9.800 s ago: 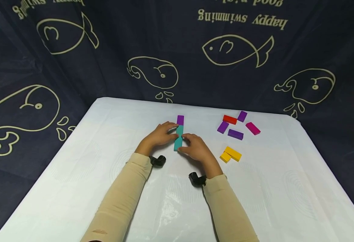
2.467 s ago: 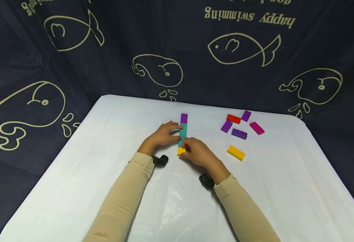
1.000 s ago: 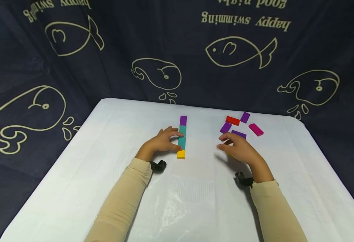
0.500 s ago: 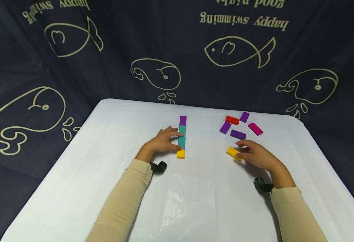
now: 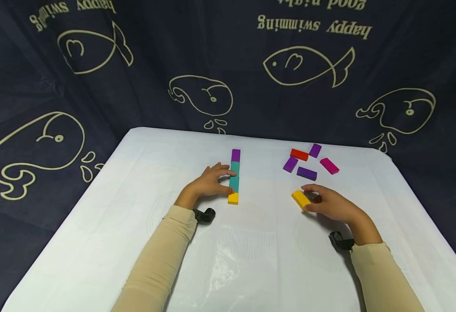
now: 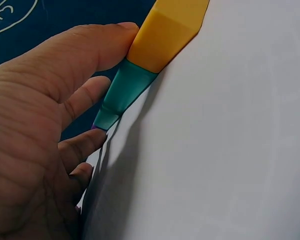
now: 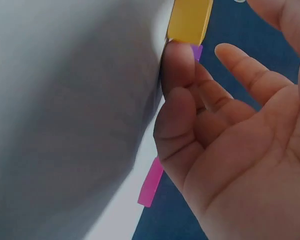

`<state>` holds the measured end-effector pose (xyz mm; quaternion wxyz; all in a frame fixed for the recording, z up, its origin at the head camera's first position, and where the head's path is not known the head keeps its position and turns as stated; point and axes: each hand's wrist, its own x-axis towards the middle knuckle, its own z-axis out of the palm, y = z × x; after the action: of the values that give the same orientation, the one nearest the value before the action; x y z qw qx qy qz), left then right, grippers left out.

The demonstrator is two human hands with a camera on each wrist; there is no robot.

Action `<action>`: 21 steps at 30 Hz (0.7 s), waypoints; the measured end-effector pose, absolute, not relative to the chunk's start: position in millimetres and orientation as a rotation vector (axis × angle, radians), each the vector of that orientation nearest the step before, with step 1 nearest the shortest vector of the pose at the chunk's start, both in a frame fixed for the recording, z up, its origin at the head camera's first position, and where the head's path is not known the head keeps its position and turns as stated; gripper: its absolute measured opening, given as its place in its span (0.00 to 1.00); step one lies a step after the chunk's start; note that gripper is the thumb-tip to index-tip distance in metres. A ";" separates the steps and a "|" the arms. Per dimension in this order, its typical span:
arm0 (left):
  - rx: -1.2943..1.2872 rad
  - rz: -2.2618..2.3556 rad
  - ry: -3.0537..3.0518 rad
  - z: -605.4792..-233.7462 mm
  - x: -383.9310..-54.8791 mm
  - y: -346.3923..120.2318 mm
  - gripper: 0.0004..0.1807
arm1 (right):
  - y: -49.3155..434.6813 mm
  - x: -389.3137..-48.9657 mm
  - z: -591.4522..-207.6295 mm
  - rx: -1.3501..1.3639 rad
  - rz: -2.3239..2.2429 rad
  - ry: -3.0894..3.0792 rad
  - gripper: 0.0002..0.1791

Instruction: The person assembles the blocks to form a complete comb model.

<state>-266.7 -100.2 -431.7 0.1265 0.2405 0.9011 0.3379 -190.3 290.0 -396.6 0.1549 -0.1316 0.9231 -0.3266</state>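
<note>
A straight row of blocks lies on the table: a purple block at the far end, teal blocks in the middle and a short yellow block at the near end. From the left side my left hand touches the row, thumb by the teal-yellow joint and a finger farther up on the teal. At the right, my right hand touches the near right end of a longer yellow block. In the right wrist view, fingertips meet that block's end, with other fingers spread apart.
Beyond the right hand lie a red block, purple blocks, a dark purple block and a magenta block. The white-covered table ends at a dark patterned cloth.
The short yellow block joined the row's near end. My right hand left it and moved right to the longer yellow block, which has just turned slightly. The left hand stays on the row.
</note>
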 end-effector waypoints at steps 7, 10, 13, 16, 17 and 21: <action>0.700 0.989 2.628 -432.5 -267.0 -100.9 0.34 | 290.8 -192.9 -400.7 -0.442 -0.880 2.628 0.37; 0.700 0.986 2.630 -432.6 -266.9 -100.5 0.34 | 292.1 -193.7 -403.1 -0.473 -0.866 2.627 0.35; 0.699 0.977 2.631 -432.7 -266.8 -99.6 0.35 | 293.4 -194.2 -405.2 -0.476 -0.861 2.632 0.33; 0.692 0.971 2.630 -432.4 -266.7 -99.3 0.35 | 294.0 -194.9 -406.6 -0.469 -0.859 2.648 0.31; 0.693 0.970 2.631 -432.3 -266.8 -99.2 0.35 | 294.1 -195.2 -407.0 -0.467 -0.860 2.653 0.31; 0.691 0.969 2.632 -432.3 -267.2 -99.3 0.35 | 293.3 -196.9 -408.7 -0.458 -0.881 2.660 0.30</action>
<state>-267.2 -99.3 -432.3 0.1264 0.2373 0.9039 0.3327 -196.9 293.3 -408.7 0.1507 -0.1596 0.9261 -0.3067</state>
